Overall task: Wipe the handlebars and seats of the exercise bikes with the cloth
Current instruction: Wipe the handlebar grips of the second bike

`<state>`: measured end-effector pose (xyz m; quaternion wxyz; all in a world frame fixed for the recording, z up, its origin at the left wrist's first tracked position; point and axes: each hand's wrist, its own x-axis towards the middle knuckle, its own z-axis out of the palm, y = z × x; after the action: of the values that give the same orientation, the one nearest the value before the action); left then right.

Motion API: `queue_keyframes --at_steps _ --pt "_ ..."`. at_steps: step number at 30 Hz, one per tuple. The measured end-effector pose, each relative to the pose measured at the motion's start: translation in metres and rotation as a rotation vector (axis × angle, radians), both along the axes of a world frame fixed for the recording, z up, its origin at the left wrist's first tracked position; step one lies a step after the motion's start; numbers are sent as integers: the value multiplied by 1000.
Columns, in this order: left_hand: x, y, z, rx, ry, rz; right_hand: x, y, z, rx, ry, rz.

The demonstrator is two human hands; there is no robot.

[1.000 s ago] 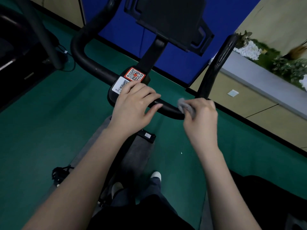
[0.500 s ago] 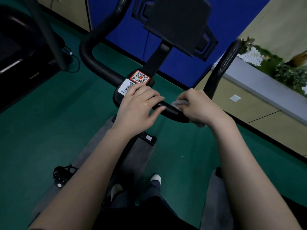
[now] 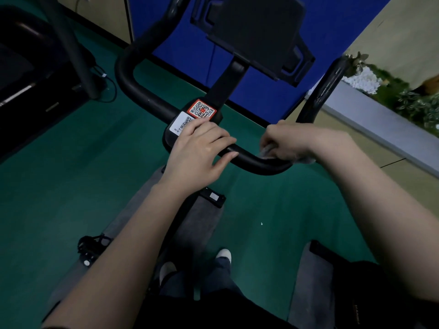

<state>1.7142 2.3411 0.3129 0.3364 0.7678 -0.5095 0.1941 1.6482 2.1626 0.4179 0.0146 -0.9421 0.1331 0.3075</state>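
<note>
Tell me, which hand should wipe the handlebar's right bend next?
Right. The right hand grips the cloth on the handlebar at that bend; the left hand rests on the middle, holding no cloth.

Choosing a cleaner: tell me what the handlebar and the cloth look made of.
The handlebar: black tube, smooth semi-gloss coat, probably plastic or rubber over metal; faint highlights run along its bends. The cloth: soft matte grey fabric, crumpled in the right hand against the bar; weave too small to tell.
</note>
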Motion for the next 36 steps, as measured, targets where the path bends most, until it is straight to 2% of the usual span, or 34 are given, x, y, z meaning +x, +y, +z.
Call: queue_keyframes --at_steps 2,4,9,13,19,22,24,28,33,36 --pt "0 0 1 -1 4 0 -5 -5 -1 -61 -67 25" --pt "-1 0 1 -1 10 7 -16 -6 -4 -3 -187 10" --pt "-2 -1 2 10 23 7 -48 2 -22 159 -564 -48" --pt "-2 -1 2 18 17 4 -62 5 -43 133 -863 -144" --pt "-2 -3 0 13 1 22 -82 49 -94 154 -1528 -430" --pt "-3 -3 1 24 -2 27 -71 57 -100 217 -1773 -797" --pt "-3 -3 2 27 -4 33 -61 67 -98 290 -1852 -997" --pt "-4 -4 3 35 -9 42 -59 85 -99 401 -1902 -1152" --pt "-4 -4 4 67 -12 50 -50 69 -98 467 -1909 -1428" --pt "-4 -5 6 75 -8 62 -45 76 -100 514 -1924 -1497"
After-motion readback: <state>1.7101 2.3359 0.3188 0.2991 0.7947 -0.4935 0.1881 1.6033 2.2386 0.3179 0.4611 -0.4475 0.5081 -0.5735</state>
